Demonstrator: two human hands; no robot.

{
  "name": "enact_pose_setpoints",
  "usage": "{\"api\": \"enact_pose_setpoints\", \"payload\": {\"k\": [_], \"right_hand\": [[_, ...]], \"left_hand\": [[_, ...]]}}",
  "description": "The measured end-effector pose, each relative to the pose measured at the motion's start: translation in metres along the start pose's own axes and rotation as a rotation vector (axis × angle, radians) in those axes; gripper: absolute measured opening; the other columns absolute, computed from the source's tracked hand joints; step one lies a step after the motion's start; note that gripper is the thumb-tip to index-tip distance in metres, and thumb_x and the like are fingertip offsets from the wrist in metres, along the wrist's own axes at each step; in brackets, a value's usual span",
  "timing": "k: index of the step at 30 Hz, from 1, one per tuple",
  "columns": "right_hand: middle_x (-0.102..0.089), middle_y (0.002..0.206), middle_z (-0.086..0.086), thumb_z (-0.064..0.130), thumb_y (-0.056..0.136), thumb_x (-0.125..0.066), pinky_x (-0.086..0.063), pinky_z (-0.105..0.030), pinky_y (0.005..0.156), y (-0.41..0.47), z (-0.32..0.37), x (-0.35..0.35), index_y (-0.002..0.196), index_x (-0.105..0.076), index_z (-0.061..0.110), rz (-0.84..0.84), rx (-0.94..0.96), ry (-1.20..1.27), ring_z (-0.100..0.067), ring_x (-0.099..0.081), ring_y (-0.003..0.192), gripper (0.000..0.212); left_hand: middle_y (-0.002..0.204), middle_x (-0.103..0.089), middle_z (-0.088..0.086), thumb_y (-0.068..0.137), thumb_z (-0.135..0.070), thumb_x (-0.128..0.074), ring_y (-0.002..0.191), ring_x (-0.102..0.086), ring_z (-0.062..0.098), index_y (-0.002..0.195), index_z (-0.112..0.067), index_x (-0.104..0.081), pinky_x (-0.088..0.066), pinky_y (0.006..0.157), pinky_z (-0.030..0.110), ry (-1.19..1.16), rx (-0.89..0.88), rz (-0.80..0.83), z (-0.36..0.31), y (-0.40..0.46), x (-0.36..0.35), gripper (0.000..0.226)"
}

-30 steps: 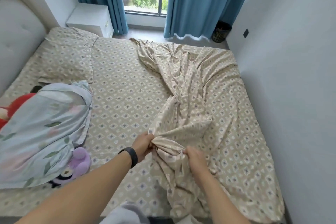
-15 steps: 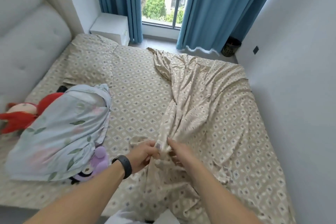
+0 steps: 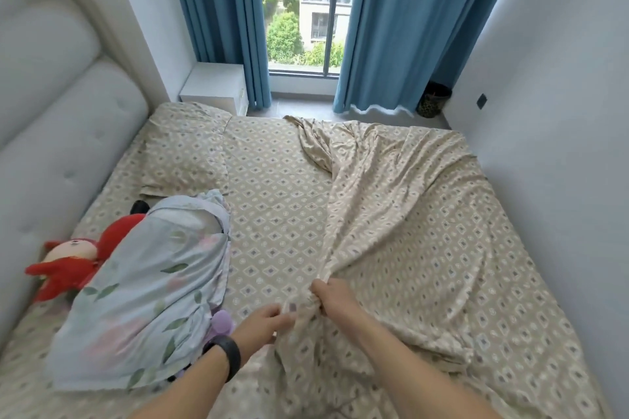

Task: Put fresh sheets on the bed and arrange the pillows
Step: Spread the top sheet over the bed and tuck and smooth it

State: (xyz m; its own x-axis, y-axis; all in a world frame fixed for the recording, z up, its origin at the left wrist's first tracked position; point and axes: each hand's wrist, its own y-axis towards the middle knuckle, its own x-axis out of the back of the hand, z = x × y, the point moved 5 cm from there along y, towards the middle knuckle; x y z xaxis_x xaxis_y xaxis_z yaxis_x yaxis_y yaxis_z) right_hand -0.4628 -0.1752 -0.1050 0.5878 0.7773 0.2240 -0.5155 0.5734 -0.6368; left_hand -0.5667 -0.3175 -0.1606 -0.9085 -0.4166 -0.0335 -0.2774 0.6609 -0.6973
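The bed point(image 3: 279, 214) fills most of the view, covered in a beige diamond-print fitted sheet, its padded headboard point(image 3: 51, 133) along the 9 o'clock side and a white wall tight against the 3 o'clock edge. A loose top sheet point(image 3: 408, 221) in the same print lies rumpled over the half toward 3 o'clock, gathered into a ridge that runs from 12 o'clock down to the hands at 6 o'clock. Blue curtains point(image 3: 401, 27) frame the window at 12 o'clock, with a strip of bare floor between them and the far bed edge. A pale floral pillow point(image 3: 143, 299) lies at 8 o'clock, a matching beige pillow point(image 3: 187, 153) at 10 o'clock; the stretch of fitted sheet between pillows and top sheet lies flat. A red doll point(image 3: 75, 262) rests against the headboard, partly under the floral pillow. The right hand point(image 3: 335, 299) has a closed grip, fingers curled round the bunched top sheet. The left hand point(image 3: 262, 323), a black band point(image 3: 224, 355) on its wrist, pinches the same bunch just beside it, fingers partly bent
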Motion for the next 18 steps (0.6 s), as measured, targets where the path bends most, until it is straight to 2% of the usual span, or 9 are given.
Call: {"api": "enact_pose_setpoints", "payload": {"k": [2,4,6,9,11,15,18], "right_hand": [[-0.048,0.063,0.002,0.027,0.084,-0.055,-0.034,-0.031,0.058,0.003,0.005,-0.009,0.071,-0.051,0.020,-0.036,-0.008,-0.014,-0.015,-0.043,0.056,0.015],[-0.049,0.067,0.000,0.031,0.083,-0.055,-0.035,-0.031,0.059,0.004,0.008,-0.020,0.075,-0.053,0.020,-0.114,-0.016,0.011,-0.016,-0.045,0.059,0.013],[-0.050,0.066,0.001,0.030,0.087,-0.056,-0.035,-0.029,0.058,0.002,0.008,-0.033,0.073,-0.052,0.019,-0.194,-0.025,0.040,-0.014,-0.046,0.059,0.017],[-0.051,0.054,0.013,0.023,0.093,-0.056,-0.036,-0.026,0.054,-0.006,0.003,-0.058,0.065,-0.051,0.021,-0.266,-0.067,0.029,-0.004,-0.045,0.049,0.028],[-0.060,0.063,0.009,0.025,0.094,-0.055,-0.040,-0.027,0.058,-0.010,-0.009,-0.074,0.070,-0.059,0.019,-0.293,-0.101,0.015,-0.007,-0.054,0.057,0.025],[-0.066,0.074,0.004,0.030,0.096,-0.056,-0.042,-0.029,0.064,-0.020,-0.036,-0.092,0.078,-0.064,0.015,-0.323,-0.168,0.044,-0.012,-0.059,0.068,0.024],[-0.057,0.074,0.001,0.036,0.098,-0.056,-0.038,-0.032,0.064,-0.022,-0.046,-0.107,0.077,-0.055,0.015,-0.320,-0.174,0.011,-0.014,-0.053,0.068,0.030]], "left_hand": [[0.095,-0.073,0.009,0.078,-0.039,-0.074,0.092,-0.070,0.026,0.106,0.000,-0.066,-0.056,0.090,0.044,0.035,0.020,0.078,-0.003,0.008,0.004,0.048],[0.081,-0.070,0.006,0.074,-0.028,-0.071,0.077,-0.068,0.020,0.097,-0.004,-0.067,-0.057,0.077,0.039,0.020,0.072,0.190,0.001,0.009,0.010,0.033],[0.077,-0.065,0.006,0.073,-0.023,-0.074,0.071,-0.064,0.018,0.090,-0.009,-0.060,-0.054,0.073,0.035,0.014,0.135,0.353,0.011,0.004,0.011,0.026],[0.089,-0.062,0.013,0.077,-0.020,-0.079,0.078,-0.065,0.022,0.098,-0.008,-0.053,-0.055,0.086,0.039,0.015,0.238,0.620,0.025,-0.011,0.016,0.036],[0.102,-0.064,0.019,0.082,-0.014,-0.075,0.087,-0.069,0.026,0.106,-0.003,-0.056,-0.056,0.088,0.039,-0.015,0.294,0.742,0.029,-0.017,0.024,0.033],[0.105,-0.066,0.020,0.080,-0.013,-0.077,0.087,-0.071,0.027,0.102,-0.005,-0.056,-0.054,0.090,0.040,0.006,0.372,0.868,0.031,-0.027,0.048,0.031],[0.117,-0.062,0.025,0.082,-0.010,-0.074,0.094,-0.071,0.030,0.111,-0.002,-0.052,-0.051,0.098,0.043,-0.038,0.421,0.874,0.043,-0.031,0.073,0.038]]}}
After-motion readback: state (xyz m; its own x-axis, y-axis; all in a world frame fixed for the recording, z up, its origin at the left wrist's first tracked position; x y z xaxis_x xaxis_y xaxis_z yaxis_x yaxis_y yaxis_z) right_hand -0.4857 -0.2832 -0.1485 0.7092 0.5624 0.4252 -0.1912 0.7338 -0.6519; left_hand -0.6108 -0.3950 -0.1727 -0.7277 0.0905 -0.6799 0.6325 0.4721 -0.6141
